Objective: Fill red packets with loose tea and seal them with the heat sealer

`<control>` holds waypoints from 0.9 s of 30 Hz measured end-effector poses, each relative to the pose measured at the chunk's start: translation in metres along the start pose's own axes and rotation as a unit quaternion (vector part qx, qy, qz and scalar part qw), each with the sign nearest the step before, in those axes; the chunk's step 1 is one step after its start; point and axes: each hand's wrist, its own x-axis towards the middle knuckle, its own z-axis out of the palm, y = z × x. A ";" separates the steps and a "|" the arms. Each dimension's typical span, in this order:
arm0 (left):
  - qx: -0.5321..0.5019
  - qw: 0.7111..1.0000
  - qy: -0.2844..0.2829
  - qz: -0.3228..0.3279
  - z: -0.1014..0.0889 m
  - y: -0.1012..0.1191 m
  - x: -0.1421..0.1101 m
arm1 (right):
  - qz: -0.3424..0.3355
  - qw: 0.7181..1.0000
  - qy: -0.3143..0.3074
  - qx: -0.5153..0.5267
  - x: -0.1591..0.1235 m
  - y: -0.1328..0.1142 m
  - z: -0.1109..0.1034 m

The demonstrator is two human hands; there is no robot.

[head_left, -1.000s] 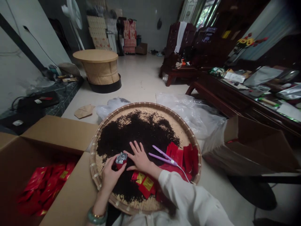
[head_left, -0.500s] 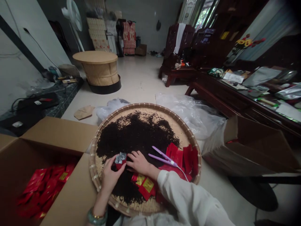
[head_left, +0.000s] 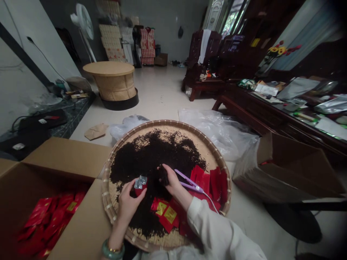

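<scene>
My left hand (head_left: 127,201) is closed around a small red packet (head_left: 140,185) whose silver lining shows at its open top. Just to its right, my right hand (head_left: 173,180) is turned partly upward, its fingers curled round a clump of dark loose tea leaves (head_left: 163,175). Both hands are over a round woven bamboo tray (head_left: 227,196), where a wide heap of the same leaves (head_left: 135,155) is spread. A purple flat iron (head_left: 191,185) with a white cord lies beyond my right wrist. Red packets with yellow labels (head_left: 169,215) sit below that wrist; more red packets (head_left: 200,177) lie by the right rim.
An open cardboard box (head_left: 78,220) at the left contains many red packets (head_left: 40,213). Another open carton (head_left: 292,173) stands at the right. Clear plastic sheeting (head_left: 214,130) lies behind the tray. Farther back are a round wicker table (head_left: 114,83) and a dark wooden table (head_left: 252,104).
My right hand has moved from beside the packet, rightward and slightly up, turning over with a clump of tea leaves in it. My left hand still holds the packet in nearly the same place.
</scene>
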 end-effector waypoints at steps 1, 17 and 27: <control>-0.001 1.000 0.000 0.004 0.001 0.002 0.001 | 0.068 0.995 -0.010 0.076 -0.003 -0.005 -0.001; 0.020 0.997 -0.054 0.061 0.015 0.028 0.007 | 0.075 0.961 -0.025 0.263 -0.023 -0.045 0.009; 0.055 0.996 -0.065 0.004 0.034 0.050 0.018 | -0.163 0.984 -0.074 0.009 -0.048 -0.053 0.037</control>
